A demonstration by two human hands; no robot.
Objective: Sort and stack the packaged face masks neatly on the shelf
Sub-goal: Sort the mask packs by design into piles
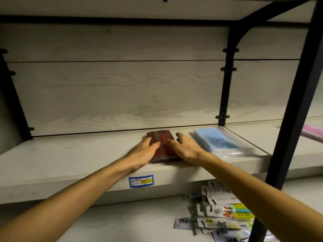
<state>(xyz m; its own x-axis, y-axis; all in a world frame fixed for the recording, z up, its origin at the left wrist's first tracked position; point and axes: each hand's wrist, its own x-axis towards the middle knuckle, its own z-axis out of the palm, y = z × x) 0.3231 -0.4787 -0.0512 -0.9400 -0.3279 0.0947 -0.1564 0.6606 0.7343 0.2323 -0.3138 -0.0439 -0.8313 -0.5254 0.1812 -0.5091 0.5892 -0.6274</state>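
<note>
The left hand [146, 151] lies flat with straight fingers on the left side of the red mask pack [163, 147]; the right hand [186, 147] rests on the pack's right side, fingers loosely spread, gripping nothing. The red pack lies on the shelf [70, 154] near its front edge. Just right of it sits a blue mask pack [216, 140]. Below the red pack, a price label [141, 181] sticks to the shelf front, and carded packets [222, 213] lie on the lower shelf.

dark red mask pack [161, 142], light blue mask pack [216, 139]
</note>
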